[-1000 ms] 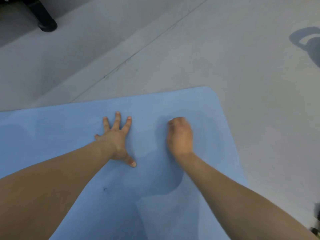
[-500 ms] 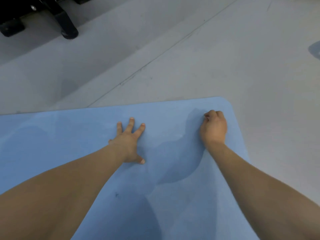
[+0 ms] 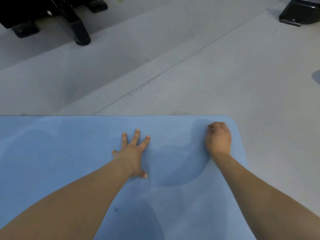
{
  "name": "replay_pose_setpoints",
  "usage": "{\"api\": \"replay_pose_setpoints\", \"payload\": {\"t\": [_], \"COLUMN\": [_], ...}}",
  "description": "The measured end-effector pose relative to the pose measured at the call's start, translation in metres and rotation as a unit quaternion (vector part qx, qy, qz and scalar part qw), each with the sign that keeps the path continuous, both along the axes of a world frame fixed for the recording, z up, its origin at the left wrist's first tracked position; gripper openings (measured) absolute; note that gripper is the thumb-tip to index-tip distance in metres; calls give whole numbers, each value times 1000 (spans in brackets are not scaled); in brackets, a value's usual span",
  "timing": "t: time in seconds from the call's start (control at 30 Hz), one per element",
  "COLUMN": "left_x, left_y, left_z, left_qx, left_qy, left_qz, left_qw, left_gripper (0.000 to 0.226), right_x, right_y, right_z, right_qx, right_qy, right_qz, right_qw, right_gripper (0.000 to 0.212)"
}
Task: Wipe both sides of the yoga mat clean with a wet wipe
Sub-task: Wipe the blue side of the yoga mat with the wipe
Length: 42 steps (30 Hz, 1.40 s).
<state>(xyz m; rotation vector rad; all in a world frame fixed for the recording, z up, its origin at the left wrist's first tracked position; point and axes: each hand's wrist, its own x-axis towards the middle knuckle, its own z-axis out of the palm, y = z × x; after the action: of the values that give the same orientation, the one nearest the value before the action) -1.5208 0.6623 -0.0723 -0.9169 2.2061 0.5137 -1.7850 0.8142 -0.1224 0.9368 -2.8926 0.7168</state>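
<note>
right hand slid toward mat corner, fingers curled, left hand splayed flat

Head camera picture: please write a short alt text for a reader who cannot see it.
Two bare hands rest on a light blue foam yoga mat lying on a grey floor: the left hand lies flat with fingers spread, the right hand is curled near the mat's far right corner. Black equipment feet stand beyond.

The yoga mat is a plain light blue, mottled with darker blue patches near the middle and at the near edge, plus one small dark speck near left. The floor is pale grey, crossed by a thin dark seam. Black equipment sits far left; a black object far right.
</note>
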Motion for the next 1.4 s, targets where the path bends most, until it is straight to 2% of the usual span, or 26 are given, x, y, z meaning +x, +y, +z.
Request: {"api": "replay_pose_setpoints", "payload": {"t": [0.1, 0.17, 0.23, 0.3, 0.37, 0.43, 0.5, 0.57, 0.67, 0.77, 0.93, 1.03, 1.1, 1.2, 1.3, 1.4], "left_x": [-2, -3, -3, -2, -2, -3, -3, -2, -3, -2, -3, -4, -3, -3, -4, -4], "left_y": [2, 2, 2, 2, 2, 2, 1, 1, 1, 1, 1, 1, 0, 0, 1, 2], "left_z": [1, 1, 1, 1, 1, 2, 2, 2, 4, 5, 3, 2, 2, 2, 2, 2], "left_qx": [1, 5, 8, 14, 17, 16, 10, 7, -2, -10, 0, 0, 1, 2, -5, -4], "left_qy": [-4, -4, -2, -1, 1, -3, -5, -8, -14, -17, -9, -11, -12, -12, -13, -11], "left_qz": [0, 2, 4, 10, 13, 9, 4, 3, -8, -17, -7, -7, -8, -7, -9, -7], "left_qw": [1000, 1000, 1000, 1000, 1000, 1000, 1000, 1000, 1000, 1000, 1000, 1000, 1000, 1000, 1000, 1000], "left_gripper": [138, 137, 137, 135, 133, 136, 137, 138, 138, 137, 137, 137, 137, 138, 138, 138], "right_x": [6, 42, 89, 130, 138, 114, 75, 39, 23, 53, 108, 91, 55, -14, -59, -59], "right_y": [-13, -46, -86, -116, -126, -111, -82, -55, -45, -73, -130, -122, -96, -41, 2, 0], "right_z": [-1, 0, -1, 3, 7, 3, -2, -5, -6, -6, -1, 1, -2, -5, -2, -4], "right_qx": [-13, -43, -66, -45, -27, -26, -29, -35, -42, -79, -63, -41, -43, -38, -20, -28], "right_qy": [-41, -62, -81, -87, -91, -60, -5, 15, -22, -60, -90, -49, -15, 11, -14, -37], "right_qz": [-107, -91, 10, 131, 209, 243, 217, 135, 18, -9, 173, 229, 208, 94, -9, -72], "right_qw": [993, 993, 994, 986, 973, 968, 976, 990, 999, 995, 979, 971, 977, 995, 1000, 996], "right_gripper": [19, 17, 17, 19, 18, 11, 7, 8, 14, 17, 16, 15, 12, 11, 17, 19]}}
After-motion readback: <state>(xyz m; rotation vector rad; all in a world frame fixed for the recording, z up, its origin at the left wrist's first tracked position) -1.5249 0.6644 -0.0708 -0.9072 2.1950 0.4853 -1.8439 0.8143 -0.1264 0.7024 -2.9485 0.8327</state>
